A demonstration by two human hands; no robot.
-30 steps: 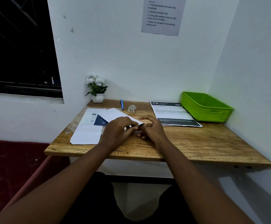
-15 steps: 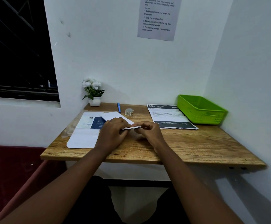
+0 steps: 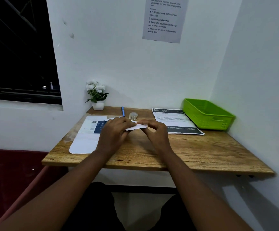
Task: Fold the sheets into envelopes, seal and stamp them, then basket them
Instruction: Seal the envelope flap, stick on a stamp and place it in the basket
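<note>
- Nearest: two bare forearms reaching in from the lower edge, converging over the middle of the wooden desk (image 3: 202, 152).
- Left hand (image 3: 114, 130) knuckles-up, fingers curled down onto the left end of a small folded white sheet (image 3: 138, 127); grip reads as pinching.
- Right hand (image 3: 154, 130) opposite, thumb and fingers closed on the right end of the same folded sheet.
- Folded sheet held between both hands, tilted, just above the desk surface; contact with the wood underneath cannot be told.
- Left of the hands: white envelope (image 3: 85, 144) lying flat, near the front-left desk edge.
- Just beyond it: printed sheet with barcode and dark blue panel (image 3: 93, 125), flat, partly hidden behind the left hand.
- Behind the hands: small roll of stamps (image 3: 133, 115), with a blue pen (image 3: 123, 111) just to its left.
- Right of the hands: printed document with dark header and footer bands (image 3: 173, 121), flat.
- Far right: green plastic basket (image 3: 208, 114) against the side wall, touching or just beside the document's right edge.
- Far left corner: white potted plant with white flowers (image 3: 96, 95).
- On the back wall above: printed instruction notice (image 3: 164, 19).
</note>
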